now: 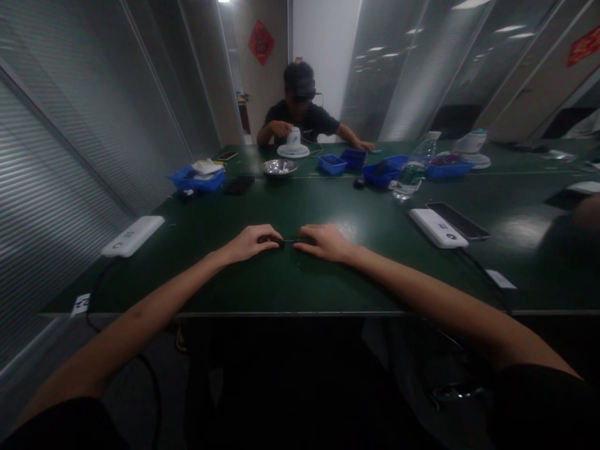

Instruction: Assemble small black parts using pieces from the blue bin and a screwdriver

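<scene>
Just above the green table (300, 281), my left hand (250, 242) and my right hand (328, 242) face each other at the middle. Thumb and fingers of the left hand close on a small dark piece (280, 242) with a rounded end. From it a thin rod (290, 240) spans the short gap to the right hand. The right hand's fingers pinch a dark slim piece (304, 239) at the rod's other end. Both dark pieces are partly hidden by the fingers, and their kind is too blurred to tell.
White power banks (134, 236) with cables lie at left and right, beside a phone (457, 220). A metal bowl (279, 167), blue trays (332, 164) and a plastic bottle (409, 180) stand farther back. Across the table, a person (302, 115) holds a white fan (293, 144).
</scene>
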`<state>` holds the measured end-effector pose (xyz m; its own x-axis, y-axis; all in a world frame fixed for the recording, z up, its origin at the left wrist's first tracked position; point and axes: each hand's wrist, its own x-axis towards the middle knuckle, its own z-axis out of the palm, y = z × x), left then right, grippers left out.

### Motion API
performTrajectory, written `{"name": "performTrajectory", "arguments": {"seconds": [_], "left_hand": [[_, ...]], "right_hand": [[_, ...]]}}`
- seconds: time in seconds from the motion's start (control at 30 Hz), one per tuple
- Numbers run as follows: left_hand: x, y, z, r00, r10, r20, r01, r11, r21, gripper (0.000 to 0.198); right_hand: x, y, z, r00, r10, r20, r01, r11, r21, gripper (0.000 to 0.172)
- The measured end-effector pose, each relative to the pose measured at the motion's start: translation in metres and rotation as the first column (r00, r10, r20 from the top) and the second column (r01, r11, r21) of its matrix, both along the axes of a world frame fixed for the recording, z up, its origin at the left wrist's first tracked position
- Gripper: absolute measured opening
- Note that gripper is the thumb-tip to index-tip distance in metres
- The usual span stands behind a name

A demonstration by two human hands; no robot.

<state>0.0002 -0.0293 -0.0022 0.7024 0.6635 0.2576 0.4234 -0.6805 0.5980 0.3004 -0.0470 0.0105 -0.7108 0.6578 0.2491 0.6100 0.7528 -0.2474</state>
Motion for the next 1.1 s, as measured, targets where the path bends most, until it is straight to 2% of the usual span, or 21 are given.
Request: {"name": "performTrajectory", "arguments": {"seconds": [0.43,0.63,0.87,1.1], "left_hand": [[0.01,-0.004,-0.001,0.998,-0.059,0.016,0.059,0.998,0.026,0.026],[0.017,-0.008,0.0,0.996,-0.087,0.0,0.087,0.995,0.047,0.029],[0.013,-0.008,0.0,0.999,-0.048,-0.003,0.048,0.998,0.031,0.045],[0.007,-0.006,0.0,1.0,0.002,-0.018,-0.001,1.0,0.031,0.049]], "right_hand": [[-0.004,-0.003,-0.001,0.999,0.018,0.036,-0.02,0.997,0.074,0.04],[-0.007,-0.003,-0.002,0.998,0.043,0.035,-0.045,0.998,0.05,0.041],[-0.006,-0.003,-0.001,0.996,-0.057,-0.074,0.059,0.998,0.018,0.035],[-0.006,-0.008,0.009,0.981,-0.192,-0.002,0.192,0.981,-0.031,0.038]]}}
